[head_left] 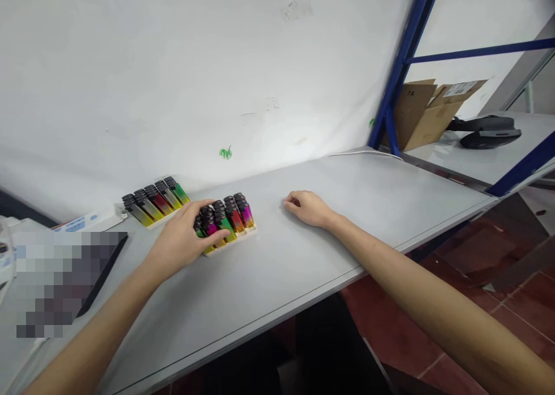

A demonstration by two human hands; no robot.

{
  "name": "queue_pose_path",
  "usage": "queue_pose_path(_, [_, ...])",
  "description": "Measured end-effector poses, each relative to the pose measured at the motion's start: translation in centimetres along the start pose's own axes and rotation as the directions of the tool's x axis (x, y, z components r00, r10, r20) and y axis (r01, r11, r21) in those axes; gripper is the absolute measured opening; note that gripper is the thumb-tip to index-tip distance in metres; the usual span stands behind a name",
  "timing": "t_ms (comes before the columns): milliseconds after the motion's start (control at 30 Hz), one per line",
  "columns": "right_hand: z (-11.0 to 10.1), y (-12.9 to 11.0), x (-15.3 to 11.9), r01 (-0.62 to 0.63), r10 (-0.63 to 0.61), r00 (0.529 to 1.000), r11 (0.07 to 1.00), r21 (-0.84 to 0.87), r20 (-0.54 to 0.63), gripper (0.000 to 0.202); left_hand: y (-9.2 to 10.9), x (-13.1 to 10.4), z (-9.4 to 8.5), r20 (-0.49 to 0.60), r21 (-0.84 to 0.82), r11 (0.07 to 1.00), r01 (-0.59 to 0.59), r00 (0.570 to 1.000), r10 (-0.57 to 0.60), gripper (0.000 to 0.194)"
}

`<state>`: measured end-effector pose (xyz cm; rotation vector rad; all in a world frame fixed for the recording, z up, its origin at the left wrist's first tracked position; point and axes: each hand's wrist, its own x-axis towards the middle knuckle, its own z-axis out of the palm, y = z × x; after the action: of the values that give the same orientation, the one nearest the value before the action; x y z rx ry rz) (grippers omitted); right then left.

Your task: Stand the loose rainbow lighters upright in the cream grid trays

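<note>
My left hand (184, 236) is closed around the left end of a pale tray of lighters (236, 216), thumb across the near side and fingers over the far side. The lighters stand upright in rows, black-topped, with green, red, purple and yellow bodies; my hand hides part of them. Behind it, close to the wall, a second tray of lighters (156, 201) shows silver, red, green and yellow bodies. My right hand (310, 209) rests on the grey table to the right of the trays, fingers curled in, with nothing visible in them.
A dark flat device (104, 268), partly blurred out, lies at the left near a white box (91, 220). The white wall bounds the grey table (277, 285) behind. To the right stand a blue metal frame (401, 65), an open cardboard box (427, 114) and a black object (489, 132).
</note>
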<state>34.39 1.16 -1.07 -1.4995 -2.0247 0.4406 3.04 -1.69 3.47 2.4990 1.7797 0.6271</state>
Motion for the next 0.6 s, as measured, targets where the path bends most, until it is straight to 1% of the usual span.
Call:
queue_pose_path(100, [-0.1,0.0,-0.1,-0.006,0.005,1.000,1.000,0.013,0.008,0.017,-3.1,1.1,-0.5,-0.069,0.071,0.996,0.045,0.997,-0.040,0.075])
queue_pose_path(200, [-0.1,0.0,-0.1,-0.003,0.003,1.000,1.000,0.016,0.008,0.017,-5.6,1.8,-0.6,-0.176,0.165,0.983,0.077,0.983,-0.048,0.074])
queue_pose_path(267, [-0.1,0.0,0.0,-0.005,0.005,1.000,1.000,0.017,0.010,0.017,-6.6,2.0,-0.4,-0.274,0.207,0.974,0.089,0.961,-0.029,0.073])
queue_pose_path(333, [-0.1,0.0,0.0,-0.006,0.006,1.000,1.000,0.016,0.010,0.017,-7.3,2.1,-0.2,-0.368,0.218,0.970,0.105,0.930,-0.018,0.078])
queue_pose_path(400, [-0.1,0.0,0.0,-0.004,0.004,1.000,1.000,0.013,0.012,0.017,-7.7,2.1,-0.1,-0.425,0.196,0.971,0.133,0.904,-0.038,0.085])
queue_pose_path(467, [-0.2,-0.1,-0.1,-0.006,0.006,1.000,1.000,0.009,0.012,0.017,-8.3,2.4,-0.2,-0.419,0.174,0.971,0.163,0.905,-0.077,0.092])
queue_pose_path(533, [-0.3,-0.1,-0.1,-0.009,0.009,1.000,1.000,0.008,0.011,0.017,-9.0,2.7,-0.4,-0.359,0.200,0.961,0.190,0.927,-0.109,0.098])
queue_pose_path(600, [-0.3,-0.2,-0.1,-0.005,0.005,1.000,1.000,0.010,0.010,0.016,-9.6,3.1,-0.8,-0.299,0.254,0.945,0.206,0.946,-0.126,0.097])
